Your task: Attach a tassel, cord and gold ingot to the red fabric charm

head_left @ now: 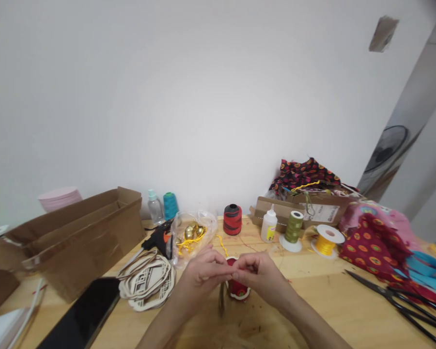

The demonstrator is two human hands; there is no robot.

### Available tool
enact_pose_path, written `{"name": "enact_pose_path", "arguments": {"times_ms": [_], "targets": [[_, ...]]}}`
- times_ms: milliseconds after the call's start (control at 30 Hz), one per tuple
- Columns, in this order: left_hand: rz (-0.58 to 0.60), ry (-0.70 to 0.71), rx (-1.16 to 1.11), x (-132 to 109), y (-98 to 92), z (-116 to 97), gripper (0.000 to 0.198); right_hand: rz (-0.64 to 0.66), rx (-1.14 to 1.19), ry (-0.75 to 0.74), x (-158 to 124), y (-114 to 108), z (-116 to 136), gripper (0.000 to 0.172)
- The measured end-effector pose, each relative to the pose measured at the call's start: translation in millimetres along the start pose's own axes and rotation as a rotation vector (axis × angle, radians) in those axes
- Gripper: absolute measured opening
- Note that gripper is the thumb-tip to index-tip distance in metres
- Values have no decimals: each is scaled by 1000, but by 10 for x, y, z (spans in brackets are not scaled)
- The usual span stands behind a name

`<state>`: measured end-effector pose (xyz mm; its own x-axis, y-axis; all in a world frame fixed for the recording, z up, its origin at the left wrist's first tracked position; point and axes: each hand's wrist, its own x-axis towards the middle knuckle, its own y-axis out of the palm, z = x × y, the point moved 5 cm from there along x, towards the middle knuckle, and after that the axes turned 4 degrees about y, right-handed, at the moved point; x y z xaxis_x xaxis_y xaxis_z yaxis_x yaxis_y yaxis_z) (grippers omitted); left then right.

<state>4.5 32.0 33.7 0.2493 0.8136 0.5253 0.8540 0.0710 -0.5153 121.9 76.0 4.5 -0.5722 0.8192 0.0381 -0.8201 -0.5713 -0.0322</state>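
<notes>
My left hand (209,267) and my right hand (259,274) meet at the fingertips over the table, both closed in a pinch. A bundle of olive-green threads (222,300), blurred, hangs below the fingers of my left hand. What my right fingertips pinch is too small to make out. Just under my hands is a red patterned fabric ornament (239,289) with a pale scalloped edge, partly covered by my fingers. A twisted yellow cord (222,245) runs up from its top.
At left are a cardboard box (90,242), a phone (82,315), wooden cutouts (148,281) and a glue gun (160,240). Behind stand bagged gold bells (191,232), a red thread spool (232,220) and a glue bottle (269,225). Scissors (396,295) and fabric (374,247) lie right.
</notes>
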Motion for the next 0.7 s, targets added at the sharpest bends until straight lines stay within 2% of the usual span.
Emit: {"name": "enact_pose_path", "arguments": {"times_ms": [133,400,567,700], "targets": [[-95,-70,-101,-8,-6,47,12,9,79,66,-11,-7,-45,22],[-399,-313,-610,-62,-27,202,11,-124,36,41,-12,-128,-22,27],[-434,-389,-884,-66,49,227,13,-149,74,6,-40,-128,68,28],[-401,-414,-844,-62,84,220,19,-175,174,1,-92,-93,107,27]]}}
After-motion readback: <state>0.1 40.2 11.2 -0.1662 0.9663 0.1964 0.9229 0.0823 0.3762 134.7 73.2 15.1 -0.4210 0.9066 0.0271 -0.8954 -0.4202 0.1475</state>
